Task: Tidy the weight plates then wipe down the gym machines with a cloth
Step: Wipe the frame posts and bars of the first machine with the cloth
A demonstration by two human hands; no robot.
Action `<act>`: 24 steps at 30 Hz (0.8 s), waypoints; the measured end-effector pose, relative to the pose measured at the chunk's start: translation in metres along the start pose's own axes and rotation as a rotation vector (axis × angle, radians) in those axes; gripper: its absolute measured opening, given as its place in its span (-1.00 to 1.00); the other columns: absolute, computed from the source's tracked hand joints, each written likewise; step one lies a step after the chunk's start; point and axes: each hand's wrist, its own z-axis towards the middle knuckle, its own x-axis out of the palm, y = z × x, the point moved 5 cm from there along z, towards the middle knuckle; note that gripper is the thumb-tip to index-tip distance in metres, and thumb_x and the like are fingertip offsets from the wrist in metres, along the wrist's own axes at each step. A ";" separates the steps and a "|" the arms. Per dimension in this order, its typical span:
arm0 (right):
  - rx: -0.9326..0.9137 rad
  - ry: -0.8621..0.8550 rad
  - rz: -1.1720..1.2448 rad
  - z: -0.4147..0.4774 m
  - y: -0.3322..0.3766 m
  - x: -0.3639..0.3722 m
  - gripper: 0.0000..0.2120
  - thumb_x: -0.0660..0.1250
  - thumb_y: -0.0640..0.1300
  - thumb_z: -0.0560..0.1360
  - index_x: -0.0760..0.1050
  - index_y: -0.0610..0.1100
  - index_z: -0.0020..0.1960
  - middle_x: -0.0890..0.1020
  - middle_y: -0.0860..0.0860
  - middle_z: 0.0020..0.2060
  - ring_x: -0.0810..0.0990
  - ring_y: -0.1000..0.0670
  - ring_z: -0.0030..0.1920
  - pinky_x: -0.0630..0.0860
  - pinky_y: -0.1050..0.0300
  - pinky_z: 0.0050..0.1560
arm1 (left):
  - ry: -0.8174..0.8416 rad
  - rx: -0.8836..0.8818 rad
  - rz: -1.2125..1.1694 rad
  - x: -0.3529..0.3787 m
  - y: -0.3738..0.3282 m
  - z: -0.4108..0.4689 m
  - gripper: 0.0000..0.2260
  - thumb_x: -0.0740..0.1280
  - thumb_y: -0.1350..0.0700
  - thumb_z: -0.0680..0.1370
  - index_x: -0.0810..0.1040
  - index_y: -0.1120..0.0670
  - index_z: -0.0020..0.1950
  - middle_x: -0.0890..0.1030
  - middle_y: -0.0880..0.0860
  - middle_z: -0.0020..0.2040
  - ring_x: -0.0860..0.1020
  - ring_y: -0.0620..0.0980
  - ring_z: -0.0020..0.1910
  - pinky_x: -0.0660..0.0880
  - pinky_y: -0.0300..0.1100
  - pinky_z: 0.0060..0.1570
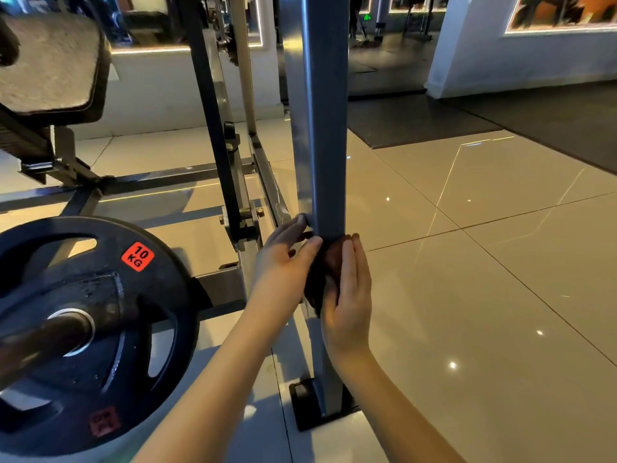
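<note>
A grey steel upright post (pixel 319 128) of a gym rack rises through the middle of the view. A dark brownish cloth (pixel 323 272) is wrapped around its lower part. My left hand (pixel 283 262) presses the cloth from the left, fingers curled on the post. My right hand (pixel 349 295) lies flat against the cloth on the right side. A black 10 kg weight plate (pixel 100 329) with a red label sits on a bar sleeve (pixel 43 335) at the lower left, apart from both hands.
A padded bench (pixel 50 61) stands at the upper left, with the rack's floor frame (pixel 160 177) behind the plate. The post's foot plate (pixel 314 409) rests on glossy beige tiles (pixel 484 295). Dark rubber mats (pixel 434 121) lie farther back.
</note>
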 end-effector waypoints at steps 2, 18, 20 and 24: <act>-0.002 0.029 -0.036 -0.021 -0.011 0.002 -0.57 -0.05 0.05 0.70 0.09 -0.08 0.51 0.26 -0.13 0.42 0.32 -0.09 0.38 0.15 0.33 0.43 | -0.007 -0.005 0.032 0.000 0.000 -0.001 -0.58 0.29 0.07 0.59 0.35 -0.08 0.45 0.38 -0.10 0.41 0.39 -0.20 0.23 0.45 -0.44 0.02; 0.181 0.111 -0.024 -0.053 -0.031 -0.007 -0.57 0.07 -0.01 0.65 0.21 -0.13 0.48 0.52 -0.18 0.25 0.41 0.01 0.22 0.16 0.53 0.33 | 0.012 0.040 0.403 0.000 -0.014 0.003 -0.48 0.32 -0.01 0.58 0.26 -0.06 0.51 0.38 -0.05 0.44 0.40 -0.01 0.36 0.40 -0.22 0.15; 0.208 0.102 0.002 -0.037 -0.024 -0.010 -0.54 0.10 -0.06 0.60 0.26 -0.13 0.48 0.53 -0.15 0.26 0.40 0.06 0.23 0.17 0.54 0.31 | 0.013 0.036 0.401 0.000 -0.017 0.002 -0.49 0.32 0.00 0.58 0.27 -0.05 0.50 0.41 -0.03 0.42 0.41 -0.01 0.35 0.43 -0.17 0.20; 0.263 0.058 0.114 -0.006 -0.007 -0.006 -0.59 0.08 -0.03 0.58 0.26 0.03 0.43 0.43 0.10 0.27 0.35 0.22 0.25 0.23 0.54 0.28 | 0.032 0.034 0.413 0.000 -0.021 0.001 -0.54 0.32 0.02 0.58 0.33 -0.04 0.47 0.51 -0.01 0.29 0.44 -0.17 0.05 0.42 -0.32 0.00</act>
